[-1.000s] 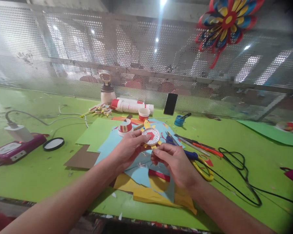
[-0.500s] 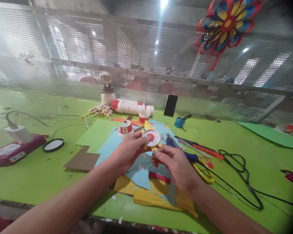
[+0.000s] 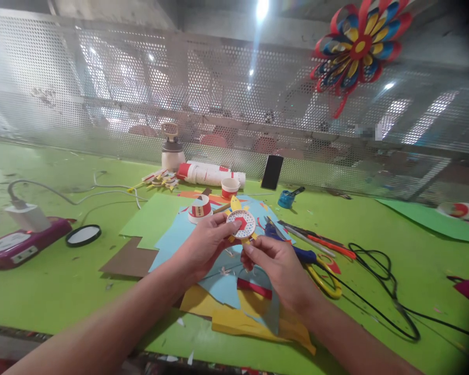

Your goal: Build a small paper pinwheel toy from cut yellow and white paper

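Head view looks down on a green tabletop point(image 3: 42, 291) where both hands meet over a spread of coloured paper sheets point(image 3: 203, 260). The left hand point(image 3: 203, 247) is curled closed, its thumb and fingers pinching the rim of a small round paper disc point(image 3: 241, 224), white and dotted with a red shape at its middle and yellow petals showing at its edge. The right hand point(image 3: 277, 265) is also mostly closed, its fingertips touching the disc's lower edge from the right side. The disc is lifted clear of the sheets, above their middle. Just behind the disc stand a red-and-white paper cup point(image 3: 200, 209) lying low on the sheets and another small cup point(image 3: 230, 187) farther back. To the right of the disc lie scissors with yellow handles point(image 3: 320, 273), pens point(image 3: 316, 237) and a looping black cable point(image 3: 386, 291). Behind the disc, against the perforated metal wall point(image 3: 101, 104), are a white tube point(image 3: 211, 173), a black phone point(image 3: 272, 172) leaning upright and a small blue pot point(image 3: 286, 199). Far left of the disc sit a round black lid point(image 3: 83, 235) and a purple device point(image 3: 19, 245). A paper flower point(image 3: 357, 44) hangs high to the right.
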Demonstrator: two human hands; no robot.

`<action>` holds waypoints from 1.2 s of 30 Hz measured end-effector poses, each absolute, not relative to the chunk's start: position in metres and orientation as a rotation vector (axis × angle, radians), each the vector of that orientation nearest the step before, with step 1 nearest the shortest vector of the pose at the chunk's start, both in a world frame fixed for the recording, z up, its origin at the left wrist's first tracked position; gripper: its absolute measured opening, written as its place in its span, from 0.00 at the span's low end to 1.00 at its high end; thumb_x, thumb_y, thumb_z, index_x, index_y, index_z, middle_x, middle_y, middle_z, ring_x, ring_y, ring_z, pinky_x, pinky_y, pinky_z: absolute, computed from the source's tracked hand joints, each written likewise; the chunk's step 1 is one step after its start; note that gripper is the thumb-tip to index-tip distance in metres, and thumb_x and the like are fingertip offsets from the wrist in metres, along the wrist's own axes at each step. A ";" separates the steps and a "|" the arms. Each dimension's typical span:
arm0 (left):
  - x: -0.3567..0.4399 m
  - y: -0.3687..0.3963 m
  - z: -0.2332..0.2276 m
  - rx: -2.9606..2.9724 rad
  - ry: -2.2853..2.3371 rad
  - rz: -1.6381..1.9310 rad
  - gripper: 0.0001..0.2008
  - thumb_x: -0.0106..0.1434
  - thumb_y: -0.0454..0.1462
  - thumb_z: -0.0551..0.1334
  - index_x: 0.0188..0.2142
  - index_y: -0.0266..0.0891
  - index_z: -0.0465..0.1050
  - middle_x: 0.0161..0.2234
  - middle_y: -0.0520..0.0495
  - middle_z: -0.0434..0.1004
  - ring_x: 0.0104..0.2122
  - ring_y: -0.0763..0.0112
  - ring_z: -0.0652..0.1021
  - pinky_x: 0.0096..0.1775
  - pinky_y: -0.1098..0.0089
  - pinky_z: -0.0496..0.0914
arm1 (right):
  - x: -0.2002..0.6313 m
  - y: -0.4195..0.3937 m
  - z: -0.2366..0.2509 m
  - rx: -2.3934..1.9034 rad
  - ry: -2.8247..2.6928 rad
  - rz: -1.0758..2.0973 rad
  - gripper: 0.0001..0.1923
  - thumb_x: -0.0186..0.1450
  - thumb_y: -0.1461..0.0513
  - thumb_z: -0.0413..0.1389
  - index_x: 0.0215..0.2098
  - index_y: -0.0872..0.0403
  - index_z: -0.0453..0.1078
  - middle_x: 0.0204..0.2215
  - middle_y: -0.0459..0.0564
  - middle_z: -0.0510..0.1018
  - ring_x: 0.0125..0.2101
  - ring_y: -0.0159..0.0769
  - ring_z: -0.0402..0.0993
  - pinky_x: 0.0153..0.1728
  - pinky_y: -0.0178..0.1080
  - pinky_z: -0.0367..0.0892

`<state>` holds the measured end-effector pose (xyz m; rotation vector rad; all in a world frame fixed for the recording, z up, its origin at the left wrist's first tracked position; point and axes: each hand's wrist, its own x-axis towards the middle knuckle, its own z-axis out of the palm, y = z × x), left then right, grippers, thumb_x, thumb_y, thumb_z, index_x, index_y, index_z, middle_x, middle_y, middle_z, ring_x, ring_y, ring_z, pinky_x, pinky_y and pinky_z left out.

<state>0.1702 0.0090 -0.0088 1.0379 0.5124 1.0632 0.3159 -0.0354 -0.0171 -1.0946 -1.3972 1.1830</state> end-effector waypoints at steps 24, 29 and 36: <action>0.172 0.004 -0.003 1.124 0.528 1.079 0.06 0.59 0.35 0.62 0.36 0.34 0.71 0.34 0.45 0.77 0.32 0.73 0.75 0.36 0.72 0.69 | 0.316 -0.035 -0.016 -1.158 -1.454 1.145 0.13 0.59 0.56 0.57 0.24 0.59 0.69 0.20 0.46 0.71 0.24 0.29 0.65 0.28 0.35 0.63; 0.171 0.006 -0.005 1.124 0.535 1.085 0.08 0.59 0.36 0.62 0.38 0.35 0.70 0.36 0.44 0.77 0.34 0.70 0.76 0.39 0.67 0.69 | 0.318 -0.036 -0.015 -1.092 -1.434 1.236 0.10 0.59 0.58 0.57 0.28 0.58 0.70 0.24 0.46 0.72 0.28 0.31 0.67 0.32 0.36 0.64; 0.172 0.006 -0.008 1.153 0.527 1.077 0.10 0.58 0.36 0.63 0.38 0.35 0.68 0.35 0.44 0.78 0.32 0.70 0.76 0.38 0.66 0.69 | 0.321 -0.029 -0.017 -1.107 -1.504 1.155 0.12 0.60 0.56 0.56 0.27 0.58 0.70 0.21 0.44 0.69 0.24 0.29 0.62 0.28 0.35 0.60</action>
